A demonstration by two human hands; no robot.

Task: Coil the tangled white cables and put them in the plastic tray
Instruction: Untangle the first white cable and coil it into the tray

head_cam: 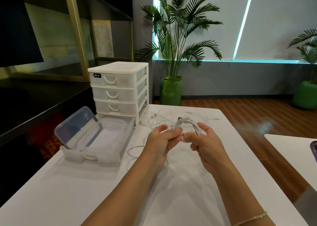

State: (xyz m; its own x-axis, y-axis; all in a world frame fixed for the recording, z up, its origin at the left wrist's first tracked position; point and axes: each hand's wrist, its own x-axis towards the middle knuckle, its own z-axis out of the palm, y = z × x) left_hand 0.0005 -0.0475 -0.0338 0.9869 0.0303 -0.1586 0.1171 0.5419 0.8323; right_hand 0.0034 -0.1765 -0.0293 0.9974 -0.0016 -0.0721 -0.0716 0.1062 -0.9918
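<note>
White cable, wound into a small coil (187,125), is pinched between the left hand (162,139) and right hand (204,140) above the white tabletop (85,191). Farther off lie loose tangled white cables (159,117) beside the clear plastic tray (106,140).

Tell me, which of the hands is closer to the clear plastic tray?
Left. The left hand is just to the right of the clear plastic tray, pinching the coiled white cable. The right hand holds the coil's other side, farther from the tray.
</note>
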